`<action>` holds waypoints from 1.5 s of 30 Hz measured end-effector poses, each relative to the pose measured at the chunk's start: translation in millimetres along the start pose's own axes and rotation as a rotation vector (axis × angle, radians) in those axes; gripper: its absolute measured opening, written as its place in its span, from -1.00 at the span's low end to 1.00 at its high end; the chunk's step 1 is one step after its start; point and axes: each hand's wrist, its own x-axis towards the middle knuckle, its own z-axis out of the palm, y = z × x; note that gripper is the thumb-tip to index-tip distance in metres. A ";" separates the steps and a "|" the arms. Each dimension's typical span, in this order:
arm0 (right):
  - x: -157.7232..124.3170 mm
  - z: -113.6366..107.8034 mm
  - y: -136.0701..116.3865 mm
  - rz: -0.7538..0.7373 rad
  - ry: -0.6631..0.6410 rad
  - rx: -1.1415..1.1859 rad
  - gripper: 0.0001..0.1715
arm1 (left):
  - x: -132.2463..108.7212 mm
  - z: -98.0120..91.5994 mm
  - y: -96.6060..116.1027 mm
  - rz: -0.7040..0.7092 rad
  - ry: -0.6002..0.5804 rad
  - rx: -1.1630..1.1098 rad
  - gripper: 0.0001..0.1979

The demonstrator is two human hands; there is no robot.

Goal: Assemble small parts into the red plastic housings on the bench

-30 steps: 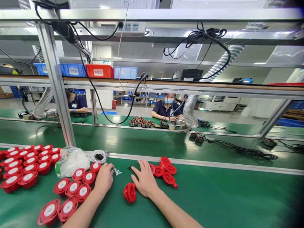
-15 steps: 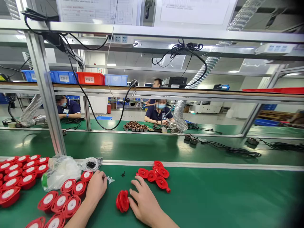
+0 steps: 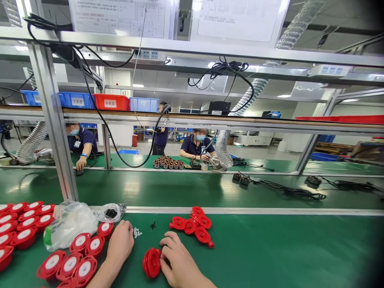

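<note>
My left hand (image 3: 121, 243) is closed, its fingertips pressed together at the edge of a small pile of white plastic pieces (image 3: 137, 232). Whatever those fingertips pinch, if anything, is hidden. My right hand (image 3: 179, 260) has its fingers bent but apart, next to a stack of red plastic housings (image 3: 151, 263) tipped on its side. Its thumb and forefinger are at the stack's right edge; I cannot tell whether they grip it. Beyond the hands lie a few tiny black pieces (image 3: 153, 225) and a cluster of loose red housings (image 3: 196, 226).
Rows of red housings with white discs (image 3: 71, 263) fill the left side. Behind them lie a clear plastic bag (image 3: 73, 224) and a small bag of black parts (image 3: 111, 213). A metal upright (image 3: 54, 120) rises at left. Co-workers sit across the bench, one reaching forward (image 3: 81, 162).
My right hand's fingers have drawn in towards the red stack, which has turned slightly. My left hand stays by the white pieces. A co-worker at the left has reached out, and the view has shifted slightly.
</note>
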 end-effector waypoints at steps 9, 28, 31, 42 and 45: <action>3.4 -5.5 6.5 0.097 0.115 0.221 -0.85 | -40.8 19.7 37.9 0.122 -0.218 -0.734 -0.57; 8.2 -10.1 -1.0 0.033 0.160 0.463 -0.67 | -56.0 37.0 63.7 -0.195 -0.543 -1.322 -0.26; 8.5 -10.1 -1.6 0.025 0.174 0.465 -0.67 | -56.8 39.5 63.2 -0.176 -0.541 -1.320 -0.27; 8.6 -13.5 -6.2 -0.022 0.201 0.335 -0.78 | -59.6 33.8 67.0 -0.170 -0.518 -1.294 -0.27; 8.6 -15.1 -9.3 -0.099 0.207 0.279 -0.75 | -59.5 32.2 66.2 -0.211 -0.510 -1.277 -0.26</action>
